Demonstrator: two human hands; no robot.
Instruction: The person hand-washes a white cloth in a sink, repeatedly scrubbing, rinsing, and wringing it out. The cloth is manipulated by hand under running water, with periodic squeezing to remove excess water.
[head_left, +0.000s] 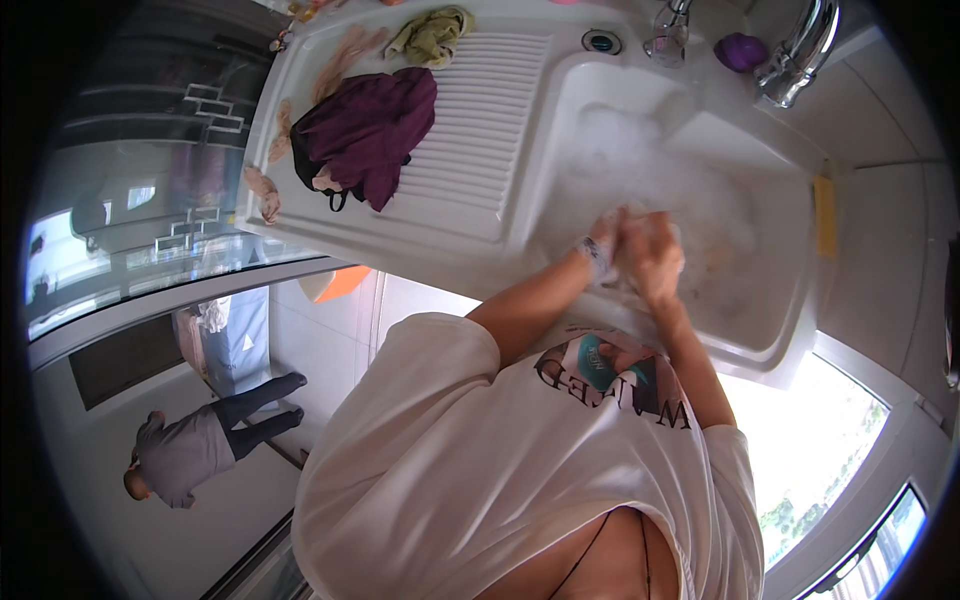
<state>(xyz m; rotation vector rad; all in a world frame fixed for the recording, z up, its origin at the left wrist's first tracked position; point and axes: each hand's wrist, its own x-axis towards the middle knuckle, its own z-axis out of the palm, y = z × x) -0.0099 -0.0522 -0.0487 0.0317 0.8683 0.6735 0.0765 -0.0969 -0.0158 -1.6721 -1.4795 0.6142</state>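
Observation:
Soapy water with foam (615, 150) lies in the basin of a white laundry sink (517, 255). Over its near side my two hands are close together, wet and sudsy. My left hand (604, 244) has foam around the wrist and meets my right hand (652, 259). Something pale, perhaps wet cloth, shows between them, but blur hides what it is and which hand holds it. Under the water to the right, a tan shape is faintly visible. A dark purple garment (367, 127) lies on the ribbed drainboard at the left, over a black item with a strap.
A green cloth (431, 37) and beige fabric pieces (262, 195) rest along the drainboard. Chrome faucets (787, 71), a purple object (740, 52) and a drain fitting (601, 42) line the far rim. A yellow strip (825, 217) is at the right. Another person (187, 450) stands at lower left.

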